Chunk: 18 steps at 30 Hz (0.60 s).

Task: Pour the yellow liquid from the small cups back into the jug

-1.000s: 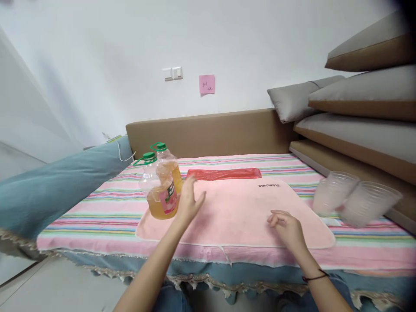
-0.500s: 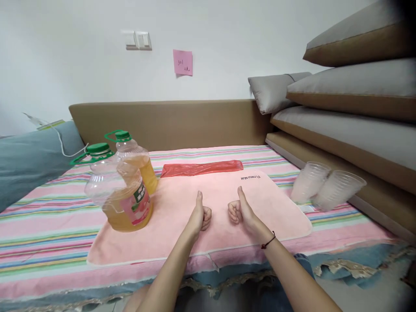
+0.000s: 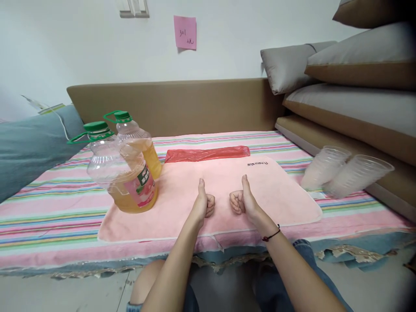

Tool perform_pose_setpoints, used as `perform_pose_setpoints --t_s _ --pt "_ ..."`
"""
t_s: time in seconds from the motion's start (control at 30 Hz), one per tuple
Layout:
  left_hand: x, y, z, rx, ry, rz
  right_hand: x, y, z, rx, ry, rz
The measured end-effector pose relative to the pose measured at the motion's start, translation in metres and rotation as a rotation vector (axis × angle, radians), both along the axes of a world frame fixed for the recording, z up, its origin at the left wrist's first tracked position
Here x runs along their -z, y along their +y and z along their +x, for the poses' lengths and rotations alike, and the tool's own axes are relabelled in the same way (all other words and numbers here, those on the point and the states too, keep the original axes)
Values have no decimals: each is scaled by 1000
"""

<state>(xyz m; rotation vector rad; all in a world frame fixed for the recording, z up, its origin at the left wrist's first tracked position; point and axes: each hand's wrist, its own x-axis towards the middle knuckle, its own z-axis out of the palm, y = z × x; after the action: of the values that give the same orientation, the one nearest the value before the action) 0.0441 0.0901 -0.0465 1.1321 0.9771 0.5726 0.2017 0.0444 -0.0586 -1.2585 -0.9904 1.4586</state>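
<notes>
My left hand is a fist with the thumb pointing up, over the middle of the pink mat. Facing it, a small gap away, my right hand makes the same thumb-up fist. No object shows in either one. On the mat's left side stands a big clear bottle with a green cap and handle, part full of yellowish drink. A second such bottle is behind it, partly hidden. A flat red plastic bag lies along the mat's far edge.
Two stacks of clear plastic cups, a nearer stack and another stack, lie tilted at the right. Beyond them rise piled cushions. A brown backrest runs along the wall. The striped cloth ends at a ragged front edge.
The view has tipped downward, so the scene sits higher and more of my legs and the floor shows. Both hands keep their thumb-up fists over the mat.
</notes>
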Motion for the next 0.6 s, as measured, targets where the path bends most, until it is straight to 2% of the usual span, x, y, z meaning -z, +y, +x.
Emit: perform_pose_setpoints --t_s 0.6 --pt "-7 -5 -5 12 4 27 -4 -2 0 -16 -49 33"
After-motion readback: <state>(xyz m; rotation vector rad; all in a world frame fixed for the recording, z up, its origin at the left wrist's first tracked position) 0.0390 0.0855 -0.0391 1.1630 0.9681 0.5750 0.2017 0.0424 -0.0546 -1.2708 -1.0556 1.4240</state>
